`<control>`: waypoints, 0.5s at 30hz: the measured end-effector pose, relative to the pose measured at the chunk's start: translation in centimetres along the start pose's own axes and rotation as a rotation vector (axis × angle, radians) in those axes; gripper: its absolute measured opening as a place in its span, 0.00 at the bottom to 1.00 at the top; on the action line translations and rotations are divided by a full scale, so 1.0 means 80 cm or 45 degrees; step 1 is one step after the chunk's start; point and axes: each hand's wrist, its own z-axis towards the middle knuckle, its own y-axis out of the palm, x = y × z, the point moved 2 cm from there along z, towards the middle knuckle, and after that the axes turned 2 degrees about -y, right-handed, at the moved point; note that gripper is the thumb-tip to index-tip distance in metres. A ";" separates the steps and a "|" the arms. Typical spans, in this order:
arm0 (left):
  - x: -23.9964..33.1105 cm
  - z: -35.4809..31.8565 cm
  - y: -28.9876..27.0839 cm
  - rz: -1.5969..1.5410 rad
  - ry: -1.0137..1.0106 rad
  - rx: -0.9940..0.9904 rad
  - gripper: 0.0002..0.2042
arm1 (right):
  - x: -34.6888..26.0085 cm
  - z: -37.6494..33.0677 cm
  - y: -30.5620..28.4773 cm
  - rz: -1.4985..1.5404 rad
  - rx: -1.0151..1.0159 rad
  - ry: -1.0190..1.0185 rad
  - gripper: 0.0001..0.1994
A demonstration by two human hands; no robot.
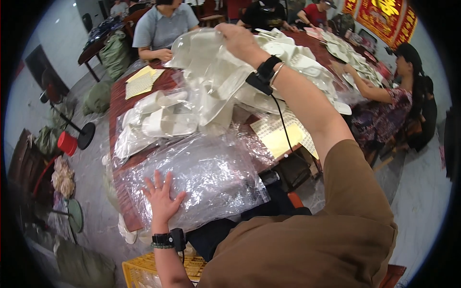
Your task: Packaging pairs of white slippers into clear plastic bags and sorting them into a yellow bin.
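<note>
My left hand (163, 197) lies flat with fingers spread on a stack of clear plastic bags (211, 168) at the near edge of the table. Out over the table, my raised right hand (240, 44) is closed on the top of a clear plastic bag (198, 50). Pale slipper shapes show through that bag, though its lower part blends into the slippers behind it. Left of it, several white slippers (170, 124) rest in clear plastic. A larger heap of white slippers (288, 55) spreads beyond my right wrist.
Yellow printed sheets (142, 81) lie at the table's left, and more printed sheets (276, 134) sit under my right arm. Co-workers sit around the table (126, 192), one (165, 29) across from me and one (389, 101) at the right. A yellow crate (139, 270) stands below my left forearm.
</note>
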 end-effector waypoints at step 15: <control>-0.002 -0.003 0.002 -0.014 0.012 0.026 0.41 | -0.002 -0.110 0.080 -0.269 -1.319 -0.011 0.40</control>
